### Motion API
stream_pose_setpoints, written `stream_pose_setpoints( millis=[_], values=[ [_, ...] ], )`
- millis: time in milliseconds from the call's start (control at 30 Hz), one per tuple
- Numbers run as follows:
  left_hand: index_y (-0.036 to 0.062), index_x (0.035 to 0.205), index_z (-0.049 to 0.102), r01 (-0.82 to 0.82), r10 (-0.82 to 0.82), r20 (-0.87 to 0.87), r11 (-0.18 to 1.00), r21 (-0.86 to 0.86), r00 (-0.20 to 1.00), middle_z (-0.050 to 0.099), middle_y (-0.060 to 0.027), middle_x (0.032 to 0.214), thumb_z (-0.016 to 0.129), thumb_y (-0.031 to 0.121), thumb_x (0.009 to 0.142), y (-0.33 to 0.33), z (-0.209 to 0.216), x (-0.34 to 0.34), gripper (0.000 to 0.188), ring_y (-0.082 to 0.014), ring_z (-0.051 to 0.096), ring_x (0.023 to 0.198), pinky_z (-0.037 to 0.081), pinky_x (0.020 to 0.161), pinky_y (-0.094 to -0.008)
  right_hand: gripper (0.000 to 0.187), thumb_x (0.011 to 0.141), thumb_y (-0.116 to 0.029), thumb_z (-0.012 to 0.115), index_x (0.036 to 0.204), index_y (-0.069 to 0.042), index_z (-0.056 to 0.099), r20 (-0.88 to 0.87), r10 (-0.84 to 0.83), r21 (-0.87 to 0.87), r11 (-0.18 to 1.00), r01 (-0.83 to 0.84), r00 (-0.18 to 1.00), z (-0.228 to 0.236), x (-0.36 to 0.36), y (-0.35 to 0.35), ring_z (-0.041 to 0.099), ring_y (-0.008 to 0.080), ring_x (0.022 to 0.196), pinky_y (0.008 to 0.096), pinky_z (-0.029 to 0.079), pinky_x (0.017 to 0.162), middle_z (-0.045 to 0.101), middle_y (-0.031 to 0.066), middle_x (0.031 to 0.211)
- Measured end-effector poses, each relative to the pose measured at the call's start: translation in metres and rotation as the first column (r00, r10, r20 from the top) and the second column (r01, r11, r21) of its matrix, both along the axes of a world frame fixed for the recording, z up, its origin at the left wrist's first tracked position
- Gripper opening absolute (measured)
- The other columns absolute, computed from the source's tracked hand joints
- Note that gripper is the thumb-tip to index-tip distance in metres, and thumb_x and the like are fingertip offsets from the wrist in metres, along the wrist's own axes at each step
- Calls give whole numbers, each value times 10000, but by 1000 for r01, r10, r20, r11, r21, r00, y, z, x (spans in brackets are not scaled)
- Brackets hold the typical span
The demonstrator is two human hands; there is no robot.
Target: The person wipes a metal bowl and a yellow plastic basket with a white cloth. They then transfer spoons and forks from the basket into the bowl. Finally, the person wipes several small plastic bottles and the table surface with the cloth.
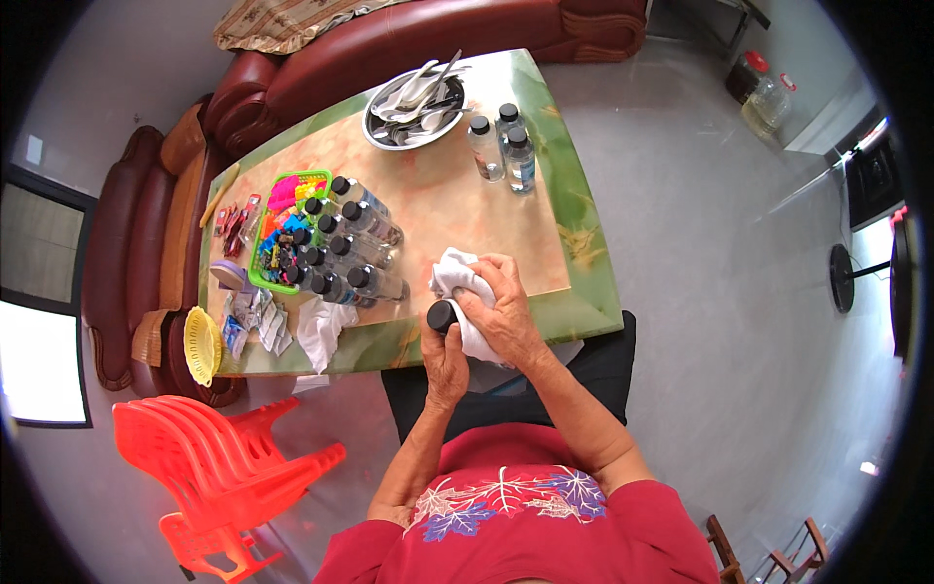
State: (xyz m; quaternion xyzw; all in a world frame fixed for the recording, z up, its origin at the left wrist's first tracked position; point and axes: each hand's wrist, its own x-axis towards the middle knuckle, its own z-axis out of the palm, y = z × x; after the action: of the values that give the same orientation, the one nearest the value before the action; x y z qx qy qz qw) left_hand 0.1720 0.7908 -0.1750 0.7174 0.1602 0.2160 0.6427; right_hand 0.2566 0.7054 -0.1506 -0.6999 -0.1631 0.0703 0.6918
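Close to the table's near edge, my left hand (447, 368) is closed around a black-capped bottle (442, 316), its thumb by the cap. A white cloth (455, 272) is wrapped against the bottle and hides most of its body. My right hand (503, 313) grips that cloth and presses it on the bottle's side. To the left stands a group of several clear bottles with black caps (361, 247). Three more such clear bottles (519, 161) stand together at the table's far right.
The green-bordered table (590, 248) holds a metal bowl of spoons (413, 144), a green basket of colourful small items (266, 282), a crumpled white cloth (322, 329), small packets (265, 319) and a yellow basket (202, 343). A red plastic chair (219, 467) stands at the near left.
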Motion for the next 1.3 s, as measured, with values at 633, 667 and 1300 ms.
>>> stream_pose_setpoints(
  millis=[633, 667, 1300],
  values=[
    [60, 1108, 482, -84, 148, 77, 839, -537, 986, 581, -58, 772, 475, 495, 925, 14, 24, 5, 472, -164, 583, 700, 472, 629, -301, 235, 908, -76, 507, 1125, -29, 583, -425, 158, 159, 982, -98, 891, -17, -47, -48, 575, 123, 834, 249, 478, 742, 609, 43, 966],
    [76, 1096, 499, -67, 133, 94, 857, -510, 987, 584, -62, 759, 455, 523, 926, 12, 23, 9, 479, -167, 586, 702, 483, 637, -310, 204, 935, -107, 484, 1104, -29, 568, -484, 165, 348, 938, 16, 859, -10, -43, -47, 559, 62, 776, 204, 471, 697, 626, 1, 917],
    [34, 1111, 461, -100, 188, 215, 926, -364, 958, 532, -9, 951, 679, 187, 837, -25, 33, -5, 381, -82, 498, 864, 430, 791, -230, 441, 970, -354, 450, 1245, -14, 503, -471, 261, 96, 965, -246, 842, 8, -24, -25, 536, 134, 967, 267, 434, 862, 593, 67, 1068]
  ],
)
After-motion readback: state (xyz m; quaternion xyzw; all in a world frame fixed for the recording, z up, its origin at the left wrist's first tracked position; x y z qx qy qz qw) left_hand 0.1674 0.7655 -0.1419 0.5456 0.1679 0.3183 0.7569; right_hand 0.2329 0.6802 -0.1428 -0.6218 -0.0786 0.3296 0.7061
